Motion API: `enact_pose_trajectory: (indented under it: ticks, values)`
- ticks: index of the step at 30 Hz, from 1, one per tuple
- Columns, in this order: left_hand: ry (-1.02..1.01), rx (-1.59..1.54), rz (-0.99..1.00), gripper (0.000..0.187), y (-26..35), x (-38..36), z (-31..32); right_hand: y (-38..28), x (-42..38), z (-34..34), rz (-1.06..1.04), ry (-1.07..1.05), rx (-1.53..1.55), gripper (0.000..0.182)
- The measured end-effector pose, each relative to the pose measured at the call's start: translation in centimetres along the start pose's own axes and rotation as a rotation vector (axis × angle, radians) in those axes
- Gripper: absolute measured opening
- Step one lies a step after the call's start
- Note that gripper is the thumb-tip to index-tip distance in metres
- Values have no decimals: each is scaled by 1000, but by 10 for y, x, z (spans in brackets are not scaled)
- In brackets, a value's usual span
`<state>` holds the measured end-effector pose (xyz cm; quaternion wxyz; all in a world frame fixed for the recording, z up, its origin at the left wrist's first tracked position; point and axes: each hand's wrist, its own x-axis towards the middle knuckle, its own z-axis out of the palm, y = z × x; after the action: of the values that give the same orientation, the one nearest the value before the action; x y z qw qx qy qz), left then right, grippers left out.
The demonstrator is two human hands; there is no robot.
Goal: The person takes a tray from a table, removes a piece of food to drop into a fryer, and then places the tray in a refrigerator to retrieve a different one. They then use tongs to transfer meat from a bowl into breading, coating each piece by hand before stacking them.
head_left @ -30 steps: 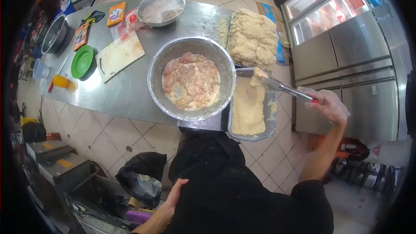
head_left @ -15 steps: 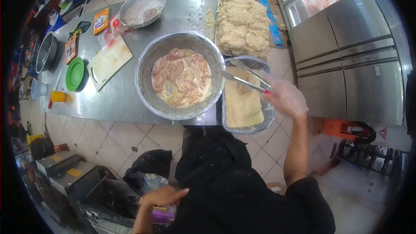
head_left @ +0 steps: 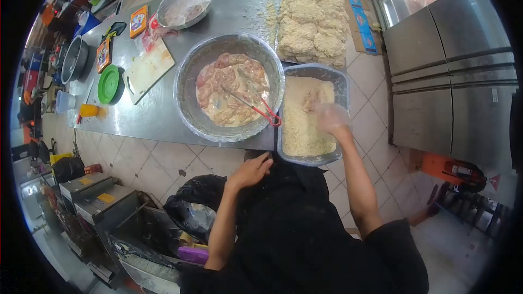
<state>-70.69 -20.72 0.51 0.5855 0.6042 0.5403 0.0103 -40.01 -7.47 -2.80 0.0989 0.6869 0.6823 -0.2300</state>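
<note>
My right hand [head_left: 333, 118], in a clear plastic glove, is down in a grey tub [head_left: 342, 79] of breadcrumbs [head_left: 305, 136]. Its blurred fingers are beside a piece of raw chicken [head_left: 311, 100] on the crumbs; whether they grip it cannot be told. Red-handled tongs [head_left: 267, 114] rest in the large metal bowl [head_left: 186, 103], tips among raw chicken pieces [head_left: 234, 73] in pale batter. My bare left hand [head_left: 251, 171] hangs before the table edge, open and holding nothing, fingers stretched out and slightly bent.
Breaded chicken pieces [head_left: 313, 22] are stacked behind the tub. On the metal table [head_left: 158, 125] are a cutting board [head_left: 150, 71], a green plate [head_left: 109, 84] and a plastic-covered bowl [head_left: 185, 5]. A black bin bag [head_left: 196, 196] is below left; steel fridges [head_left: 468, 32] stand right.
The tongs have gone from my right hand into the metal bowl. My right hand has lowered into the crumb tub by the chicken. My left hand has risen towards the table edge.
</note>
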Motion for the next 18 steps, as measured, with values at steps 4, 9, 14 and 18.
enact_pose_trajectory:
  ticks: [4, 9, 14, 18]
  values:
    - [50, -35, -63, 76, 13, 42, 44, 16, -53, 33, 106, -52, 158, 63]
    - [163, 131, -138, 95, 35, 62, 62, 12, -45, 59, 218, -44, 289, 82]
    - [231, 58, -175, 98, 41, 60, 69, 7, -43, 81, 527, 30, 842, 84]
    - [225, 89, -250, 95, 51, 59, 67, -6, -24, 92, 508, 283, 2385, 70]
